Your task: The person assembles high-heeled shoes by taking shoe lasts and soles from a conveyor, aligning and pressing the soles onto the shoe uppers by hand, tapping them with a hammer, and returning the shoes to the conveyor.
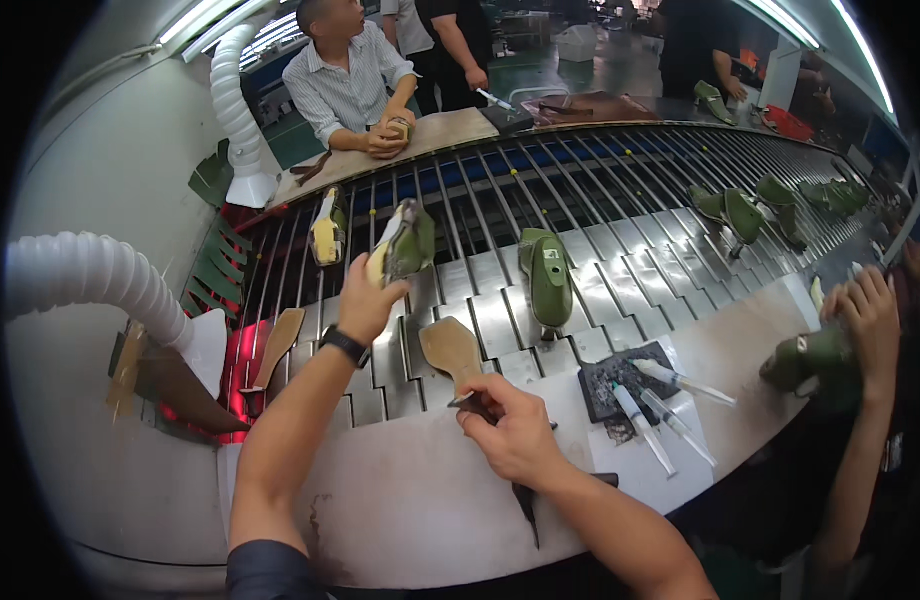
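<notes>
My left hand (368, 305) is raised over the roller conveyor, its fingers closed round a green shoe upper on a last (412, 242) with pale yellow at its underside. Lower and to the right, my right hand (518, 432) grips a tan shoe sole (448, 345) by its dark heel end, the broad forepart pointing away from me. Between my hands and the far rollers, a green lasted shoe (547, 285) sits on the metal slats. Under my right wrist lies a dark tool (526, 505) on the bench, partly hidden by my forearm.
Another sole (278, 345) and a yellow-bottomed lasted shoe (327, 232) lie on the left of the conveyor. Several syringes (642, 428) rest on and beside a black pad (605, 390). A person's hand (865, 315) holds a green shoe (805, 360) at right. White hoses (90, 275) flank the left.
</notes>
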{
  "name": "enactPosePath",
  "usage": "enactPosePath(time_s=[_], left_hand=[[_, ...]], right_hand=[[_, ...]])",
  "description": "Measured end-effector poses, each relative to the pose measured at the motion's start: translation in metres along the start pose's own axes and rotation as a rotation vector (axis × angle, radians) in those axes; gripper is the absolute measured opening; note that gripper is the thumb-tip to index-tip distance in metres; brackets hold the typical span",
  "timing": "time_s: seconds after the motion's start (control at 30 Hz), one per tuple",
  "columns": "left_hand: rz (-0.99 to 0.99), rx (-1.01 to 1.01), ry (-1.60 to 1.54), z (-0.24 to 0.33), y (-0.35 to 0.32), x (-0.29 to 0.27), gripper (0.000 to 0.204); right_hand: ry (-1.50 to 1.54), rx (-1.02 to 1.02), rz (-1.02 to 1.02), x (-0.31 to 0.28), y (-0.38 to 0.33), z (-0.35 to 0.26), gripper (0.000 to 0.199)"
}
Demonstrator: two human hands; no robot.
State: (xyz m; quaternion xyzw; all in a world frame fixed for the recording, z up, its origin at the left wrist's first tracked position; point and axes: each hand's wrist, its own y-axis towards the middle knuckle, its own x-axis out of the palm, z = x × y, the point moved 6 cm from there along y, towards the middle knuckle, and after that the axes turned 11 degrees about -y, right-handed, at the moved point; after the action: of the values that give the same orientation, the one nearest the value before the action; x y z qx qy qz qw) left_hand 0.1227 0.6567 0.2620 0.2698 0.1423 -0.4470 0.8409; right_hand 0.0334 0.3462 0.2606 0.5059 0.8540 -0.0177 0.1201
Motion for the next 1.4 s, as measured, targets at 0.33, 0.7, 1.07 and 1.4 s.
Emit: enactPosePath(time_s=[0.33, 0.7, 1.07, 1.4], left_hand=[[-0.025, 0.347, 0.713, 0.104, -0.344, -0.196, 0.098], [0.362, 0.234, 0.144, 0.056, -0.407, -0.224, 0.064], [0.388, 0.250, 0.156, 0.053, -0.411, -0.227, 0.060], [0.378, 0.287, 0.220, 0.060, -0.404, -0.234, 0.061]], right_hand=[[-0.338, -0.354, 0.228, 0.000, -0.024, -0.043, 0.036], [-1.070, -0.675, -0.452, 0.079, -0.128, -0.082, 0.034], [0.184, 0.203, -0.046, 0.100, -0.090, -0.031, 0.054], [0.170, 0.180, -0.116, 0.082, -0.095, -0.032, 0.056]])
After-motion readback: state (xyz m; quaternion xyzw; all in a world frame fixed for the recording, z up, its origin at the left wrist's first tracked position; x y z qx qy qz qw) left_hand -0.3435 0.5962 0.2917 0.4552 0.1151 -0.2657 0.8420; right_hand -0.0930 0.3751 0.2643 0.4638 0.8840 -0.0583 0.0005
